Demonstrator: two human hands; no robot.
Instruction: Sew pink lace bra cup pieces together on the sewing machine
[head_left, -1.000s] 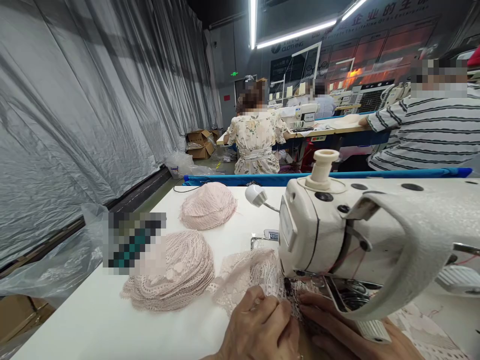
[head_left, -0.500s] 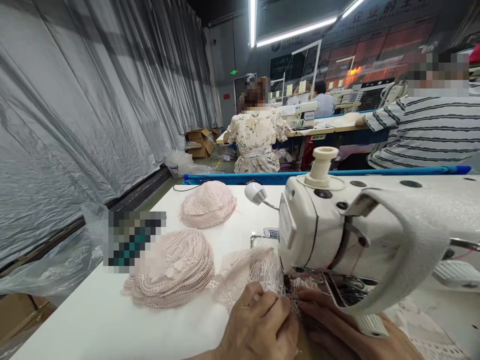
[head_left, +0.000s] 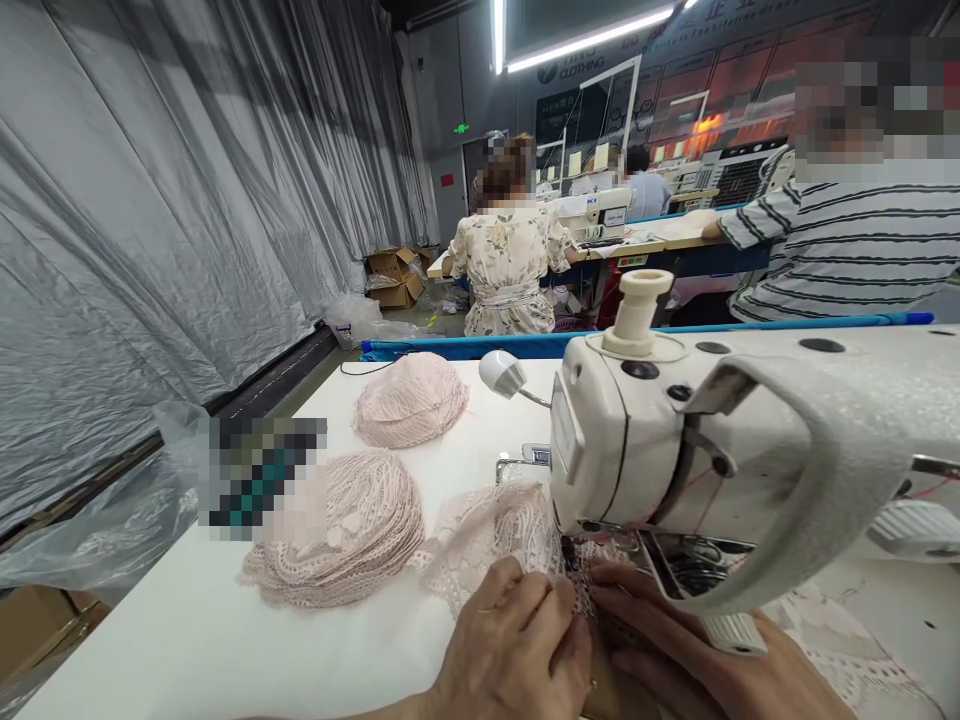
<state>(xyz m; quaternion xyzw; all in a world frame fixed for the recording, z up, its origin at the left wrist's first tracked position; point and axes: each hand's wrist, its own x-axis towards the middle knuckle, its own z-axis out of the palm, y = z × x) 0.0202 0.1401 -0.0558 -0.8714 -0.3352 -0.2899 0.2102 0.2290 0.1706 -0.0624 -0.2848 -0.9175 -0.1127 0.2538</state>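
My left hand (head_left: 517, 640) has its fingers curled and pressed together on a piece of pale pink lace (head_left: 487, 540), just left of the needle area of a white sewing machine (head_left: 622, 430). Under the machine head lies my right hand (head_left: 675, 630), fingers stretched out flat on the lace beside the presser foot, which is mostly hidden by the machine head. More lace (head_left: 847, 650) spreads out to the right of my right hand. A thick stack of lace pieces (head_left: 352, 540) rests on the table to the left, with a second lace pile (head_left: 412, 400) behind it.
The white table (head_left: 187, 630) ends at the left near a plastic sheet and a cardboard box (head_left: 45, 640). A small white lamp (head_left: 502, 373) stands behind the machine head. Two co-workers (head_left: 510, 260) (head_left: 870, 240) sit ahead, beyond a blue bar (head_left: 465, 348).
The whole view has shifted slightly, so things sit a little higher and further left. Both hands keep nearly the same places on the lace.
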